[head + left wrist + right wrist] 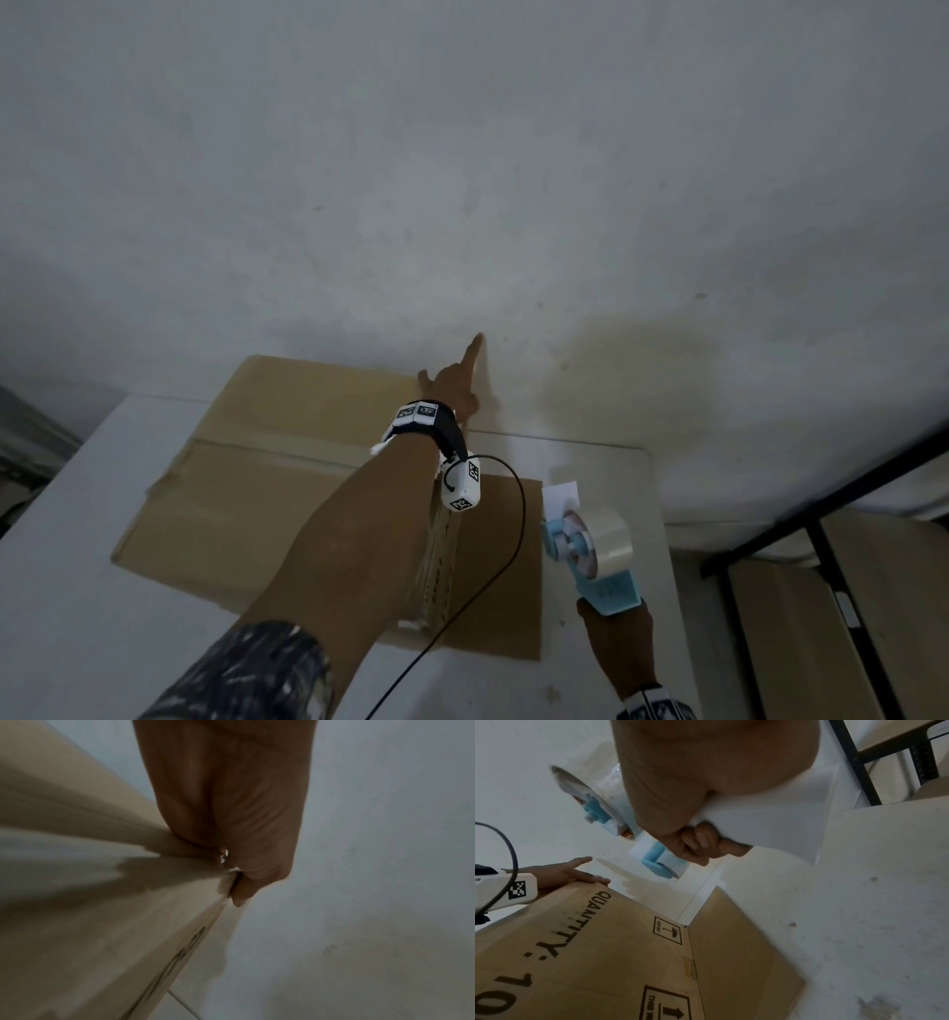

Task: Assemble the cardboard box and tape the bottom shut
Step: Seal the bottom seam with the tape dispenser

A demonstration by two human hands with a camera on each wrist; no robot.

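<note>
Fingers (700, 841) of my right hand (624, 647) are curled tight around the handle of the blue tape dispenser (590, 545), which I hold above the right part of the white bench (67, 591), its clear roll facing left and a white tab sticking up at the top. Over on the other side, my left hand (452, 385) reaches forward across the cardboard box (246, 493); from the right wrist view its lower fingers rest along the box's far top corner while the forefinger points out straight toward the wall (462, 154). I read that hand as loosely spread, though the left wrist view is blurred and shows only the thumb side pressed against a cardboard edge. Where the box sits: on the bench, close against the pale grey wall, with a taped seam running across the upper face and one flap (731, 953) lying flat on the bench toward my right. Printed on the side facing the right wrist is "QUANTITY:" with handling symbols. A yellowish stain (631, 380) marks the wall just right of my forefinger. Bare bench shows to the left and near sides of the box. Beyond the bench's right edge stands a black metal frame (821, 519) with tan boards behind it.
</note>
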